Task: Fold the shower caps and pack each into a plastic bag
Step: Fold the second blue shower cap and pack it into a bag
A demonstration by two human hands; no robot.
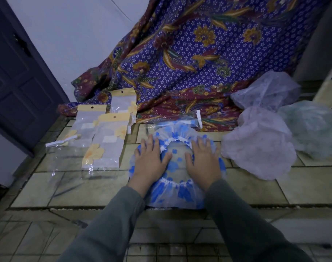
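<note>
A tiled floor (256, 188), pale stone-coloured with dark grout lines and a scuffed, streaked surface, fills the lower part of the view. Behind it hangs one large patterned cloth (199, 53), soft and draped in folds, blue with small white stars, gold flowers and maroon borders; its lower edge spills onto the tiles. To the left stands one dark panelled door (16, 82) against a plain white wall (76, 35). At right lie three loose shower caps, thin, crinkled and puffed: a pale lilac one (259, 142) nearest, a whitish translucent one (269, 91) behind it, and a greenish one (310, 127) at the far right; the three touch or overlap. Centre: one blue-flowered shower cap (177, 165), clear film with blue petal prints and a white ruffled elastic rim forming an oval opening, laid flat on the tiles. Both hands rest on it, fingers straight and spread, palms down: the left hand (149, 159) on its left side, the right hand (204, 161) on its right side, neither one grasping. Grey sleeves (112, 224) cover both forearms. Left of the cap lie three plastic bags (104, 140), flat, glossy and clear, with yellow header strips, a punched hole each, and yellow flower prints; they overlap. No writing is readable.
</note>
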